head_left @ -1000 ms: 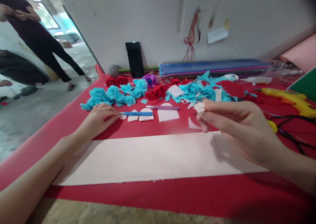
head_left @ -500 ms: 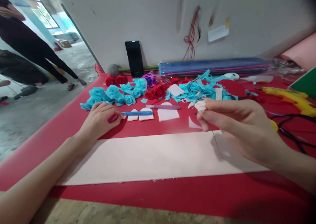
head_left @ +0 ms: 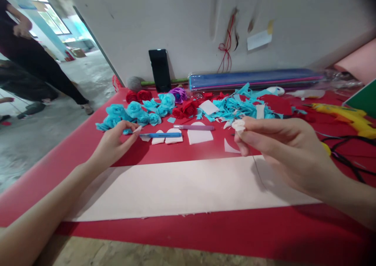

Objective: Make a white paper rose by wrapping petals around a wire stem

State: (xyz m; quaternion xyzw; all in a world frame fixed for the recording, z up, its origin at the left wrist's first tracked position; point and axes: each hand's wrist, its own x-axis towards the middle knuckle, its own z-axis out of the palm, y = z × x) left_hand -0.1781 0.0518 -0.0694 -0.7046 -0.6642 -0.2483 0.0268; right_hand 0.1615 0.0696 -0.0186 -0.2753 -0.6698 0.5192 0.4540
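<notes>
Head view is showing me, far off at nine o'clock, a standing person [head_left: 32,58] in dark clothes who is taking no part at the table. Moving right, my left hand [head_left: 113,146] is hovering just above the red table cover [head_left: 205,234], thumb and forefinger narrowed into a pinch on a small white petal [head_left: 136,129]. I judge it is gripping by the edge because the paper is thin and would crease otherwise. Blue paper roses [head_left: 132,112] are clustering at eleven o'clock of that hand, and a blue pen [head_left: 160,135] is lying across more white petal pieces [head_left: 167,138] at three o'clock of it, close enough to reach. A phone [head_left: 160,70] is leaning upright against the wall at twelve o'clock. Nearer me, a long white sheet [head_left: 182,189] is lying flat along the table. Blue scraps [head_left: 237,105] are heaping at one o'clock. My right hand [head_left: 282,148] is closing its fingertips on a white bud [head_left: 238,126], raised clear of the table, with a thin wire [head_left: 257,170] hanging down at five o'clock from it, probably so the roll is not loosening. Behind, the only container, a clear plastic sleeve [head_left: 252,80], is holding rolled blue and pink paper. A yellow glue gun [head_left: 346,117] is resting at three o'clock.
</notes>
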